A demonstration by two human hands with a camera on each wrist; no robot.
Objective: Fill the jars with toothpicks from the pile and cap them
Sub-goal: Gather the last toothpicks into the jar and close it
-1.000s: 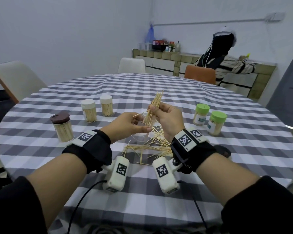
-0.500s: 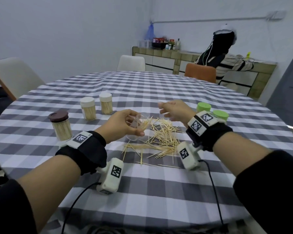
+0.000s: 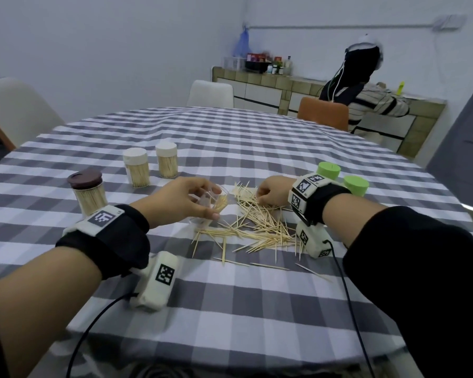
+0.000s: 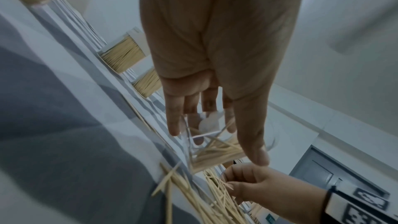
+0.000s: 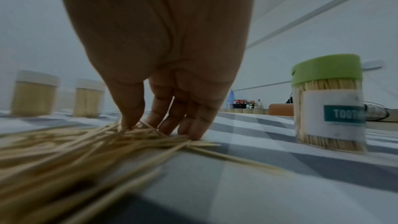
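Note:
My left hand grips a clear uncapped jar, tilted with its mouth toward the pile and a few toothpicks lying inside. In the left wrist view the thumb and fingers of this hand wrap the jar. The loose toothpick pile is spread on the checked tablecloth just right of the jar. My right hand is down on the pile's far edge. Its thumb and fingertips pinch together a bunch of toothpicks.
A full brown-capped jar and two white-capped jars stand at the left. Two green-capped jars stand just behind my right wrist. Stray toothpicks lie nearer me. A person leans at the far counter.
My right hand held a bundle upright at the jar, then moved right and dropped onto the pile's far side. The left hand keeps the jar, which now has toothpicks in it.

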